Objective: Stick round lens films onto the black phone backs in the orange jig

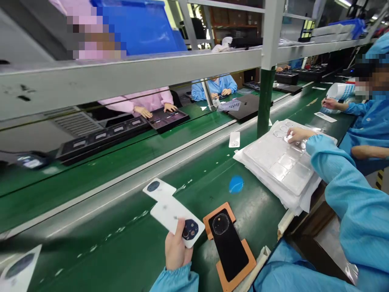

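My left hand (pixel 176 250) is closed on a white phone back cover (pixel 170 211) with a dark round camera area, thumb on top. Beneath its upper end lies another such cover (pixel 153 185) on the green bench. Just right of it, a black phone panel (pixel 229 247) with a round camera ring sits in an orange fixture (pixel 226 278). My right hand (pixel 298 135) reaches into a clear plastic tray (pixel 258 152) of round pieces, its fingers closed on a round white piece (pixel 286 138). Several round pieces lie around the fingertips; the nearer pockets hold none.
A metal post (pixel 266 101) rises behind the tray stack, under a long shelf beam (pixel 136 77). A blue round film (pixel 236 184) and a white card (pixel 234 139) lie on the bench. Co-workers sit opposite, by black trays (pixel 170 119), and at right (pixel 367 117).
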`<state>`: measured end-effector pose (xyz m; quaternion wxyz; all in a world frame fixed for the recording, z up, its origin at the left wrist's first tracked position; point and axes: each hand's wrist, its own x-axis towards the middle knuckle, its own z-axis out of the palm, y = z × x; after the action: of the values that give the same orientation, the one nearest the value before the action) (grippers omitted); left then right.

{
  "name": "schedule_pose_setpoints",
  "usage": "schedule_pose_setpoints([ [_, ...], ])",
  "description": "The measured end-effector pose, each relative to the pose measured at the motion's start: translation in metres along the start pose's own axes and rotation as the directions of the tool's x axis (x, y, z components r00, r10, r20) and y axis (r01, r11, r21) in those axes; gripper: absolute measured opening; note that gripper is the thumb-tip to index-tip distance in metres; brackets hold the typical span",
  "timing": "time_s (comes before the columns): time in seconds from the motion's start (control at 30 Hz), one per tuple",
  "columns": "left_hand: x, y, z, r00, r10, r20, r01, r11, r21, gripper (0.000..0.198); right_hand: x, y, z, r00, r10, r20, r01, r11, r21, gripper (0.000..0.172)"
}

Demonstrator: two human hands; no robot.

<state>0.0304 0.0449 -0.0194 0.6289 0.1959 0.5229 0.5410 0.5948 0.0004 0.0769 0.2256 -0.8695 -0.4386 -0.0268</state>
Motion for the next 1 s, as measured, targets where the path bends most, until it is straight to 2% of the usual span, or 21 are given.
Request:
schedule_pose_setpoints([
  [0.13,0.009,-0.007,-0.006,0.999,0.031,0.040,-0.026,0.993,-0.117,0.014,-0.022,-0.033,-0.017,0.994,-0.060,0.089,0.072,0.988,-0.135,0.017],
  [0.2,0.012,-0.012,-0.009,0.992,0.081,0.092,-0.065,0.983,-0.171,0.025,-0.054,-0.058,-0.016,0.985,-0.148,0.090,0.161,0.973,-0.162,0.024],
  [0.27,0.014,-0.019,-0.010,0.985,0.105,0.138,-0.078,0.979,-0.187,0.040,-0.098,-0.088,-0.005,0.935,-0.324,0.143,0.339,0.936,-0.097,0.029],
  [0.33,0.019,-0.024,-0.011,0.980,0.107,0.169,-0.077,0.982,-0.174,0.046,-0.150,-0.119,0.013,0.753,-0.652,0.085,0.636,0.755,0.158,0.026],
  [0.4,0.024,-0.029,-0.012,0.974,0.128,0.185,-0.102,0.984,-0.145,0.048,-0.202,-0.149,0.039,0.564,-0.826,0.015,0.797,0.549,0.250,0.017],
  [0.43,0.027,-0.030,-0.013,0.973,0.134,0.190,-0.109,0.985,-0.135,0.049,-0.225,-0.163,0.054,0.500,-0.866,-0.004,0.837,0.482,0.257,0.016],
  [0.5,0.030,-0.031,-0.014,0.971,0.141,0.191,-0.118,0.985,-0.128,0.049,-0.259,-0.185,0.088,0.421,-0.906,-0.041,0.882,0.399,0.251,0.026],
  [0.57,0.031,-0.030,-0.015,0.973,0.137,0.185,-0.113,0.984,-0.135,0.050,-0.279,-0.199,0.120,0.378,-0.924,-0.061,0.905,0.355,0.234,0.035],
  [0.67,0.031,-0.028,-0.016,0.976,0.123,0.179,-0.096,0.983,-0.154,0.051,-0.287,-0.202,0.151,0.321,-0.946,-0.036,0.930,0.308,0.198,0.040],
  [0.77,0.032,-0.027,-0.017,0.976,0.115,0.183,-0.084,0.982,-0.167,0.053,-0.286,-0.196,0.157,0.297,-0.955,-0.015,0.941,0.290,0.173,0.043],
  [0.83,0.033,-0.026,-0.017,0.976,0.107,0.188,-0.076,0.983,-0.165,0.054,-0.284,-0.194,0.153,0.316,-0.948,-0.038,0.935,0.304,0.182,0.047],
  [0.9,0.033,-0.026,-0.017,0.977,0.096,0.192,-0.064,0.984,-0.163,0.053,-0.281,-0.195,0.146,0.360,-0.931,-0.057,0.920,0.344,0.186,0.048],
  [1.0,0.033,-0.026,-0.017,0.976,0.086,0.200,-0.052,0.984,-0.169,0.050,-0.278,-0.205,0.139,0.405,-0.914,0.010,0.906,0.403,0.132,0.039],
])
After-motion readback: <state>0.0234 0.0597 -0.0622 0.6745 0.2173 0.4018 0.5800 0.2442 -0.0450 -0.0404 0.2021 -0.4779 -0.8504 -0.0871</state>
